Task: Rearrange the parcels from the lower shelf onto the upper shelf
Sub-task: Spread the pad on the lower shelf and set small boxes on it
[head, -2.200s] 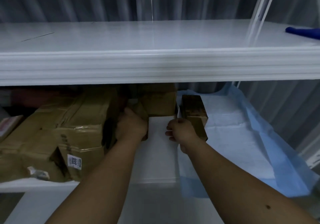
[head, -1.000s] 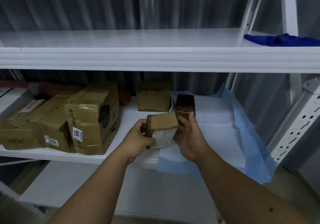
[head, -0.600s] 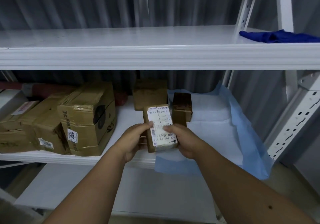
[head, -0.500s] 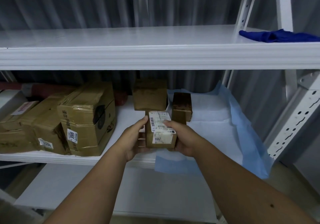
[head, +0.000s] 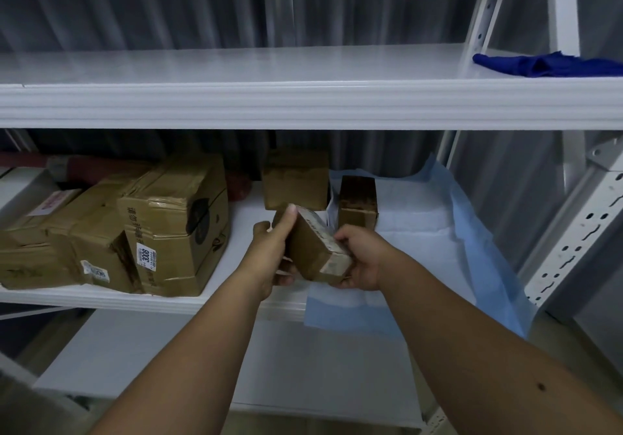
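Both hands (head: 269, 249) round small parcel (head: 315, 252)

The upper shelf (head: 236, 74) is smooth, glossy white metal. The parcels (head: 175, 219) are matt brown cardboard with shiny tape. The blue sheet (head: 472, 249) looks like soft, thin paper.

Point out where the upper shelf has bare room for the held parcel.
The upper shelf is bare from its left end to the blue cloth at far right. The small parcel sits in the left hand and right hand.
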